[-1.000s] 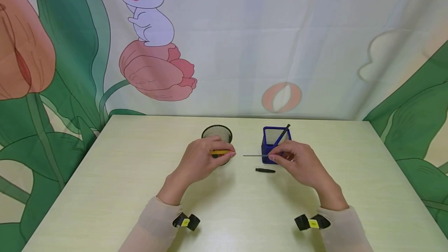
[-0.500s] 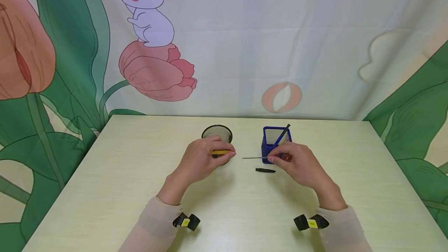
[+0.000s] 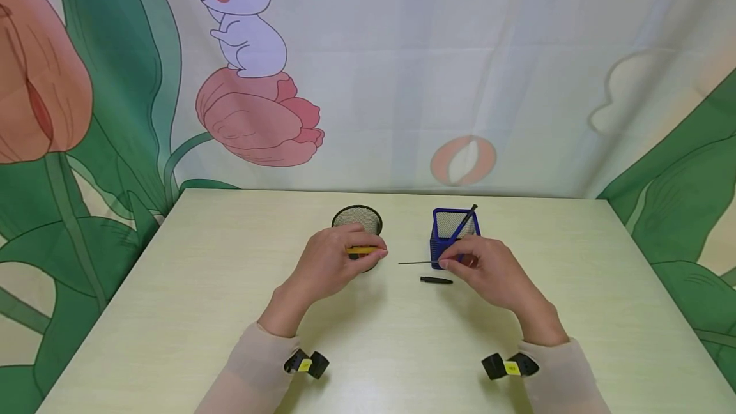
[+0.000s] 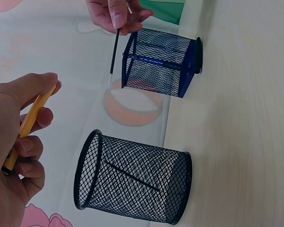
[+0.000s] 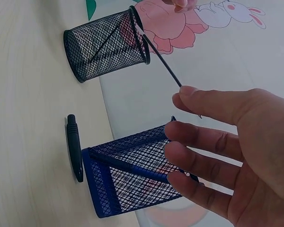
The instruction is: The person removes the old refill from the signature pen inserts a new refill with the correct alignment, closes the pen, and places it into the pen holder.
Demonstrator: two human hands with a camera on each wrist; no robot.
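Note:
My left hand grips a yellow pen barrel, its thumb and fingers curled round it. Opposite, my right hand pinches a thin, dark pen refill between thumb and index finger. The refill points left toward the left hand, with a gap between it and the yellow barrel. A round black mesh pen holder stands behind the left hand. Behind the right hand is a square blue mesh pen holder, with a dark blue pen leaning in it.
A black pen-shaped piece lies on the pale table, just in front of the blue holder. Inside the round holder a thin dark stick shows through the mesh. A printed curtain hangs behind the table.
My right hand has moved slightly down and toward me in the head view, carrying the refill with it. The left hand has stayed in place with the yellow barrel.

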